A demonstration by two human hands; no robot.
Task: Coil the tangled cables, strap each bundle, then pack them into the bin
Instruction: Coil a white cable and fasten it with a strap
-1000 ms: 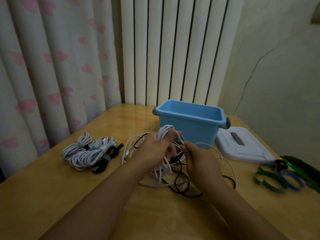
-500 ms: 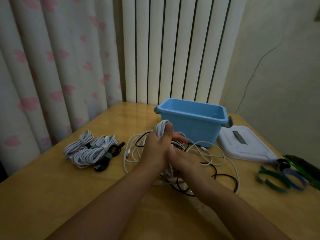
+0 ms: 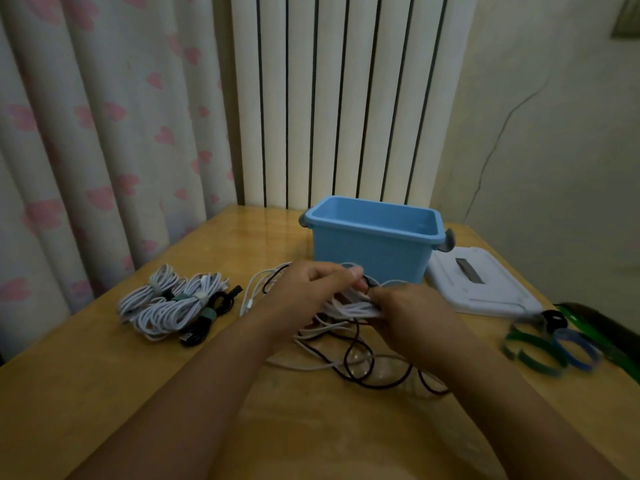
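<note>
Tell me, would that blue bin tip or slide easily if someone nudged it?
The blue bin looks like thin plastic and appears empty, so it is probably light and would likely slide on the glossy wooden table. Being wide and low, it seems unlikely to tip.

Dim room: heart-print curtain [image 3: 86, 150], white radiator [image 3: 346, 98], cracked wall [image 3: 554, 133].

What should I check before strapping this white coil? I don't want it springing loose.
1. Coil held by both hands: left hand and right hand grip the white coil: ok.
2. Coil free of the black cable: cannot tell.
3. Loose white tail fully wound in: not ok.
4. Straps within reach at right: ok.
5. Blue bin open, lid off: ok.
</note>
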